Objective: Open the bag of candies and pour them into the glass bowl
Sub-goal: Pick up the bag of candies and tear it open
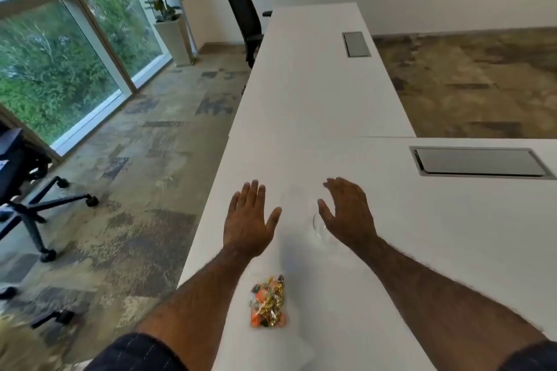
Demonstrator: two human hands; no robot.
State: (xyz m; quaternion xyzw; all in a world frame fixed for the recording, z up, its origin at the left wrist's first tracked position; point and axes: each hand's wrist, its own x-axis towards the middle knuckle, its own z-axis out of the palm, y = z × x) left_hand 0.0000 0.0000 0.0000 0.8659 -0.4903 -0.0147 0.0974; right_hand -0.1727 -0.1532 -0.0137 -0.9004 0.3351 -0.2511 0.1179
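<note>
A clear bag of candies [267,302], orange and gold wrappers inside, lies on the white table [422,235] near its front edge, between my forearms. Farther out, a glass bowl [303,214] stands on the table; it is nearly invisible, with only a faint rim and a glint by my right thumb. My left hand [248,220] hovers flat and open to the left of the bowl. My right hand [349,211] is open with its fingers spread at the bowl's right side, covering part of it. Neither hand holds anything.
The table's left edge runs close to my left hand, with carpet floor below. A grey cable hatch [480,163] is set into the table at the right, another hatch [356,44] farther away. Office chairs stand at the left [27,190] and at the far end [245,21].
</note>
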